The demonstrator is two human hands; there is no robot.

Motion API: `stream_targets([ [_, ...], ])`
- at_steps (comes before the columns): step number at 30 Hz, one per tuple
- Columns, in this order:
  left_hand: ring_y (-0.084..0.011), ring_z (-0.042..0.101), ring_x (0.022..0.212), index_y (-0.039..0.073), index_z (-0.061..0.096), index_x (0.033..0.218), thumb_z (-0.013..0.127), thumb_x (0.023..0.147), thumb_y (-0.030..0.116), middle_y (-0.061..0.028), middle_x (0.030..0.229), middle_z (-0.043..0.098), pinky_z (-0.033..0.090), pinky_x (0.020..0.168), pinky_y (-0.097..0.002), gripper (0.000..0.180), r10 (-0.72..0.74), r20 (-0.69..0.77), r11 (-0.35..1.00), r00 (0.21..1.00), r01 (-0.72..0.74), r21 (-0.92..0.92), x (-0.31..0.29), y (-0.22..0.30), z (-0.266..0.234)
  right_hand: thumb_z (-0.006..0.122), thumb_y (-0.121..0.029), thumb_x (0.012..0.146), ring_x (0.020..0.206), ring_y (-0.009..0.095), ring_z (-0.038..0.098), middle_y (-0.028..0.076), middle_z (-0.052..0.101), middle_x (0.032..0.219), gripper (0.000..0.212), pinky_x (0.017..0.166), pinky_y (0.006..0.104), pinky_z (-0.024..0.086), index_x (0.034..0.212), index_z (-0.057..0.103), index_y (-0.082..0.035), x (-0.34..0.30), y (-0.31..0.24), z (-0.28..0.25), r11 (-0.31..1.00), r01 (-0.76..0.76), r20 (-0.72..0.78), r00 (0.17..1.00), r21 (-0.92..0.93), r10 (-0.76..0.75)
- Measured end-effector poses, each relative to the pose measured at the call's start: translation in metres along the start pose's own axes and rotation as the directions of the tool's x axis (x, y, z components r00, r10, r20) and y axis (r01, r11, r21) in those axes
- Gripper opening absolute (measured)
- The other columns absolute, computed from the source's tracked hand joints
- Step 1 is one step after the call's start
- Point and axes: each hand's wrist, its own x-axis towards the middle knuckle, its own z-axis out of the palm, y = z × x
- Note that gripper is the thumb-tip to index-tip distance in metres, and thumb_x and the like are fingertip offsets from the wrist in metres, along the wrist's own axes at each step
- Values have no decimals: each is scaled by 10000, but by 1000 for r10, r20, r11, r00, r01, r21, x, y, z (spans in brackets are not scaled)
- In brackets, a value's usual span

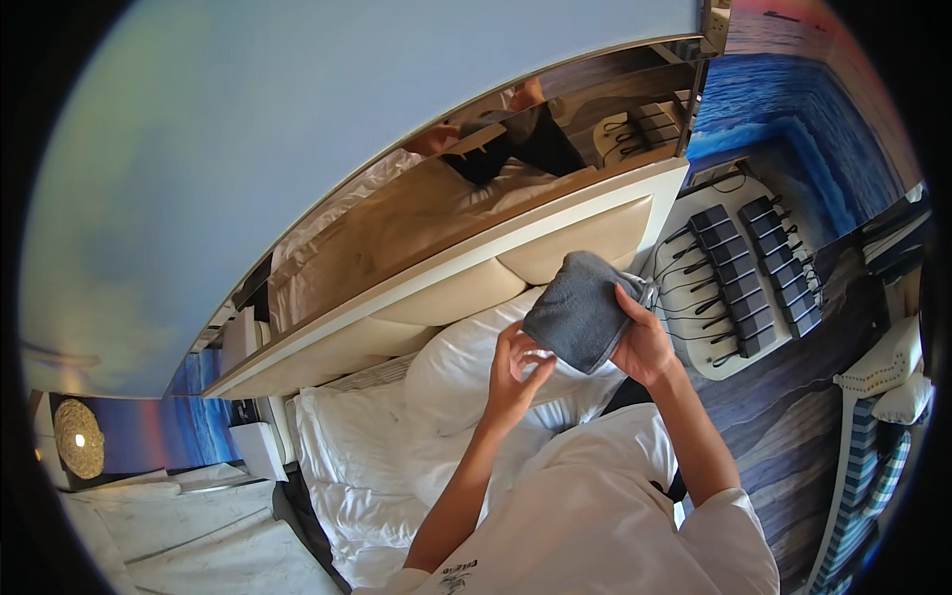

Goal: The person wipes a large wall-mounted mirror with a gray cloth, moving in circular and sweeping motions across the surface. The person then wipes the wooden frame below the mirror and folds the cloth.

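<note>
A dark grey fabric pouch (577,309), soft and flattened, is held up in front of me over the bed. Its right end shows a pale cord. My right hand (647,342) grips that end, thumb on top and the other fingers hidden underneath. At the pouch's lower left edge is my left hand (518,375), its fingers loosely curled and apart. Whether those fingertips touch the fabric I cannot tell.
White bedding (456,372) lies beneath my arms, against a cream padded headboard (580,238). A mirror strip (397,243) runs above it. To the right, a white bedside surface (719,362) carries two rows of black boxes (734,283) with cables.
</note>
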Motion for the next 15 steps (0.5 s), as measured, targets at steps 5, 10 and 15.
stream_targets([
  [5,-126,523,975,36,385,1281,601,810,-19,-51,1064,538,421,868,-277,522,52,24,995,998,-49,-82,16,27,5,434,-280,969,1169,270,529,154,507,1295,452,1006,404,419,1322,397,1,-6,-1,9,997,14,1,1000,-74,-14],
  [10,-121,539,940,24,437,1220,596,800,-48,-57,1048,564,431,812,-253,454,235,9,971,972,-235,32,16,30,8,479,-260,957,1090,226,581,117,573,1206,397,940,385,470,1272,452,-19,-17,1,14,986,10,-29,999,-165,-15],
  [15,-122,583,847,20,512,1123,625,790,-31,-56,980,612,450,701,-228,356,351,-78,906,933,-317,281,10,27,6,488,-257,953,1074,209,589,98,578,1196,392,924,366,479,1267,462,-23,-20,8,19,981,15,7,1000,-194,-14],
])
